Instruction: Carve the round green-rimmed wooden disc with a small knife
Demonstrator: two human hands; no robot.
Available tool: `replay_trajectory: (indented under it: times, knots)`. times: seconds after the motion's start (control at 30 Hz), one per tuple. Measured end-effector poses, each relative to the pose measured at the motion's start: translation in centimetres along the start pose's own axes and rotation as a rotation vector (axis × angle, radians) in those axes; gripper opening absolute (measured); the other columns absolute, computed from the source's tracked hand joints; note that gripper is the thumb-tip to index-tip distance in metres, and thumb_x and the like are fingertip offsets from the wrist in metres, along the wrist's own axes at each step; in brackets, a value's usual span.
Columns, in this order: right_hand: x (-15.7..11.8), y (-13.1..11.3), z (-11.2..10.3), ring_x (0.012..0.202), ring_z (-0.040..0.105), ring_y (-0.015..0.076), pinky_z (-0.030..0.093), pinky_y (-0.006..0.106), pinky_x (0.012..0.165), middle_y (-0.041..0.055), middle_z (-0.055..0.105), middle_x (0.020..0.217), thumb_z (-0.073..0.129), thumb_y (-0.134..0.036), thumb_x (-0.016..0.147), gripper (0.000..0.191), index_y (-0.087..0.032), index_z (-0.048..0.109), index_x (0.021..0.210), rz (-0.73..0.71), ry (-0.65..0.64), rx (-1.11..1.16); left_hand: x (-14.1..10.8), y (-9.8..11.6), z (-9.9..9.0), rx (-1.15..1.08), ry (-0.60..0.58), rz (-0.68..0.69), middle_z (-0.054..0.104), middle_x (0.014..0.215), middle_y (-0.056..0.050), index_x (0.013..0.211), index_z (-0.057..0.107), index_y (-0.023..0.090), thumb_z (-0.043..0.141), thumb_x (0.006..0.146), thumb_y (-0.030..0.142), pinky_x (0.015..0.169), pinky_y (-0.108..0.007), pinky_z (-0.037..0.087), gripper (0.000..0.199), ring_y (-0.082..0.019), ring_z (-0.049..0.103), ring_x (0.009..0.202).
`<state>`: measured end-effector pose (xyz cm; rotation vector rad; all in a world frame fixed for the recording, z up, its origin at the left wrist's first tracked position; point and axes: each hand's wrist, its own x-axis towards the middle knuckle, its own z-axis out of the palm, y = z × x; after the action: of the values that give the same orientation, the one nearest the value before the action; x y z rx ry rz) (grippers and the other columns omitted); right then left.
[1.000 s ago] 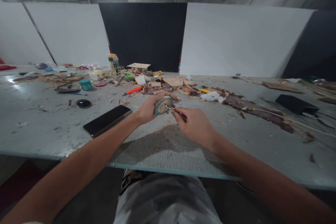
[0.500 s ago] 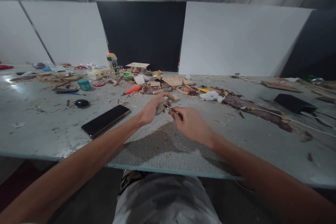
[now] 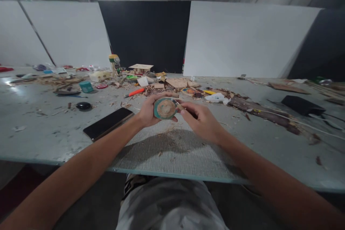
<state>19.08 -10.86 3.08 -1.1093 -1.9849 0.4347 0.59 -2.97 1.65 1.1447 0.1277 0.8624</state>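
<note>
A round wooden disc (image 3: 165, 108) with a teal rim and a pale brown middle faces me above the table. My left hand (image 3: 150, 110) is wrapped round its left side, with fingers behind it and along the top edge. Between the fingertips of my right hand (image 3: 201, 118) is a thin tool with a light handle and a dark tip (image 3: 176, 103). Its tip meets the disc's upper right rim; whether it is a brush or a blade I cannot tell.
A phone (image 3: 108, 123) lies left of my hands, with a black computer mouse (image 3: 83, 106) beyond it. An orange cutter (image 3: 135, 92), wood shavings, a teal jar (image 3: 86, 86) and a bark strip (image 3: 256, 110) are farther back. A black box (image 3: 303, 106) with cables stands right.
My left hand has turned the disc from nearly edge-on to face me. My right hand has shifted slightly right, with the tool still in its fingers.
</note>
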Motion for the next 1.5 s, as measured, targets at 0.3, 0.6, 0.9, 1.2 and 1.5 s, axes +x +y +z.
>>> replay_trajectory:
  times: [0.3, 0.6, 0.9, 1.2, 1.5]
  knots:
    - [-0.2, 0.1, 0.8, 0.059, 0.048, 0.0148, 0.028, 0.028, 0.056, 0.0028, 0.059, 0.069, 0.040, -0.031, 0.096, 0.024, -0.017, 0.058, 0.089, 0.033, -0.064, -0.277, 0.1, -0.9, -0.5, -0.035, 0.113, 0.016, 0.069, 0.111, -0.020, 0.106, 0.066, 0.008, 0.043, 0.085, 0.032, 0.076, -0.046, 0.057, 0.040, -0.030, 0.069, 0.093]
    - [1.5, 0.9, -1.5, 0.061, 0.051, 0.0155, 0.034, 0.028, 0.058, 0.0051, 0.063, 0.080, 0.043, -0.031, 0.095, 0.020, -0.017, 0.056, 0.102, -0.029, -0.088, -0.247, 0.5, 1.1, 0.3, -0.122, 0.009, -0.281, 0.067, 0.115, -0.015, 0.130, 0.054, 0.020, 0.038, 0.096, 0.046, 0.083, -0.059, 0.053, 0.046, -0.030, 0.068, 0.098]
    - [1.5, 4.6, -1.1, 0.064, 0.049, 0.0148, 0.037, 0.028, 0.058, 0.0044, 0.058, 0.082, 0.041, -0.042, 0.096, 0.026, -0.018, 0.052, 0.097, -0.032, 0.105, -0.005, 3.4, 1.6, -0.3, 0.113, -0.097, -0.254, 0.068, 0.113, -0.015, 0.114, 0.062, 0.014, 0.062, 0.079, 0.009, 0.090, -0.052, 0.053, 0.036, -0.030, 0.067, 0.104]
    - [0.9, 4.6, 0.2, 0.055, 0.044, 0.0105, 0.033, 0.024, 0.049, -0.0019, 0.053, 0.075, 0.056, -0.045, 0.087, 0.031, -0.019, 0.048, 0.103, 0.133, 0.078, 0.221, 0.9, -0.8, -0.8, 0.045, -0.153, -0.254, 0.067, 0.118, -0.013, 0.117, 0.064, 0.015, 0.063, 0.075, 0.002, 0.097, -0.046, 0.051, 0.043, -0.027, 0.063, 0.112]
    - [0.6, 5.0, 0.2, 0.046, 0.038, 0.0088, 0.032, 0.024, 0.043, -0.0055, 0.048, 0.067, 0.053, -0.048, 0.089, 0.029, -0.022, 0.046, 0.099, 0.198, 0.094, 0.273, 1.7, -0.9, -1.2, 0.146, -0.017, -0.259, 0.067, 0.116, -0.013, 0.116, 0.061, 0.017, 0.067, 0.075, 0.005, 0.086, -0.041, 0.057, 0.043, -0.027, 0.068, 0.102]
